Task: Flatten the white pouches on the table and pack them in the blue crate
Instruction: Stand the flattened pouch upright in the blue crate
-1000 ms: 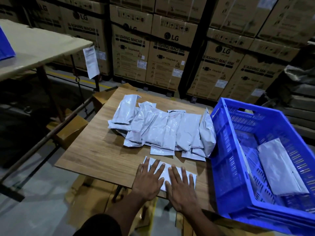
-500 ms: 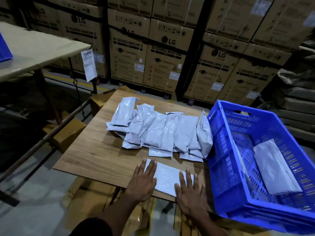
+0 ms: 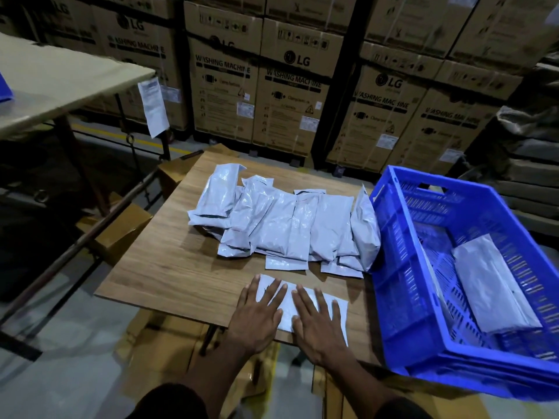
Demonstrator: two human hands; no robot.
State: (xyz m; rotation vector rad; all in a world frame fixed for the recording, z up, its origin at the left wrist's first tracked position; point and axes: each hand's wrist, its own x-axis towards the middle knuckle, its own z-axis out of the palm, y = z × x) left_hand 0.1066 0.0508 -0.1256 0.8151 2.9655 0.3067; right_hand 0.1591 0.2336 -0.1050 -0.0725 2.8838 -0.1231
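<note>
Hands flat, left hand [image 3: 256, 317] and right hand [image 3: 317, 323] pressing glossy white pouch [image 3: 302, 303], woodgrain table [image 3: 169, 273].

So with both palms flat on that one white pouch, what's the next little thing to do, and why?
Probably lift the flattened pouch and carry it right into the blue crate. Both hands, left and right, lie open on it and it looks flat, one pouch in the crate already lies there, and the pile waits behind.
</note>
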